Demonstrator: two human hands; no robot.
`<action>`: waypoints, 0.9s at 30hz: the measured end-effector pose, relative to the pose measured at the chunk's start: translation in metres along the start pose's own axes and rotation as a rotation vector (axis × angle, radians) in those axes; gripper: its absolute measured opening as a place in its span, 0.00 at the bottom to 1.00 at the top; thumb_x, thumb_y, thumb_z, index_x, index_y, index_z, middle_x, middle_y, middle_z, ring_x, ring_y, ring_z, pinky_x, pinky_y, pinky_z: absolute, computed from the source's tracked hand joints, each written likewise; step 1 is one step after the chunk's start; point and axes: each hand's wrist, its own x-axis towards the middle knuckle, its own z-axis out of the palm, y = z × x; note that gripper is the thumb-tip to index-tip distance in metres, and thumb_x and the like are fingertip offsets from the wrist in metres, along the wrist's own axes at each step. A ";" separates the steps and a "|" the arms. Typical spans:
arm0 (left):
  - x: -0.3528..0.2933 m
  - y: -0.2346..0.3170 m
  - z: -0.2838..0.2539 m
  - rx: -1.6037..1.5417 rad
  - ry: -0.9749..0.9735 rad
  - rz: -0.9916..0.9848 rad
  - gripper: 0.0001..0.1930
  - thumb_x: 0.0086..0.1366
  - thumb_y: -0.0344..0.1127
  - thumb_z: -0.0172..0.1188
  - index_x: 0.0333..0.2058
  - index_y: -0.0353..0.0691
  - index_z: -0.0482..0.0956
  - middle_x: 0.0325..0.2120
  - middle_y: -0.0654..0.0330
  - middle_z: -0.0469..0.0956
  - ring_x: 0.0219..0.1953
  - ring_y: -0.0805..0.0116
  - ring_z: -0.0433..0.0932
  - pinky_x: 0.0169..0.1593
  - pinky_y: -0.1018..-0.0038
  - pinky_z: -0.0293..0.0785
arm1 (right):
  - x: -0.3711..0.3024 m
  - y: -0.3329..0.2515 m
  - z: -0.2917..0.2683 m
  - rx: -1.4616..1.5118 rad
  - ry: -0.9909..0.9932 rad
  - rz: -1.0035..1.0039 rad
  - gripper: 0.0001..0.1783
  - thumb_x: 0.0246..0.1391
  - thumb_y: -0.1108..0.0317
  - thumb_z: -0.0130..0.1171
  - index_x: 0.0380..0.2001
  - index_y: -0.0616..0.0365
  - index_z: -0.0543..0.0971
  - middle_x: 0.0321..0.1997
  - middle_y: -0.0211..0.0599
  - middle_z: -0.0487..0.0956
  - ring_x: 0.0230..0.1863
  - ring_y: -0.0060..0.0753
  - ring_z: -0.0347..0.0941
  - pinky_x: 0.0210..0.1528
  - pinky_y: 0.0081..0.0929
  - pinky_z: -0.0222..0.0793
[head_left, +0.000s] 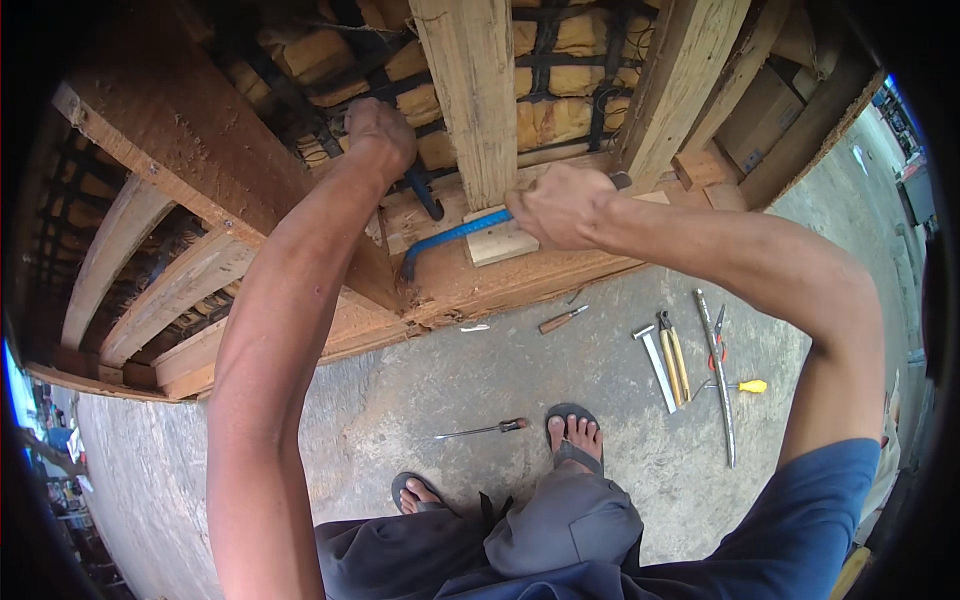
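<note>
My right hand [560, 205] is closed around a blue bar with a bent end [455, 233]. The bar slants down to the left, and its bent tip is close to the wooden bottom rail [500, 285]. A short brown end shows beyond the fist on the right. Farther up and left, my left hand [380, 135] makes a fist in front of the black webbing and yellowish padding [550, 120]. A dark blue bar [424, 192] runs down from this fist to the rail; the gripped part is hidden. Between the hands, a pale wooden upright [470, 100] meets a light wood block [500, 245].
A thick brown beam [210, 140] crosses at the left. On the concrete floor lie a screwdriver [480, 429], a wooden-handled tool [563, 319], a hammer [655, 365], yellow-handled pincers [673, 355], a metal rod [716, 380] and a yellow-handled tool [752, 386]. My sandaled feet stand among them.
</note>
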 end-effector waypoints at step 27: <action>-0.026 0.029 -0.034 0.031 -0.173 -0.101 0.18 0.63 0.43 0.58 0.49 0.49 0.87 0.53 0.58 0.82 0.61 0.60 0.76 0.57 0.64 0.71 | -0.183 -0.221 0.194 1.275 0.065 0.856 0.25 0.65 0.47 0.55 0.35 0.61 0.82 0.24 0.61 0.81 0.31 0.67 0.82 0.37 0.56 0.78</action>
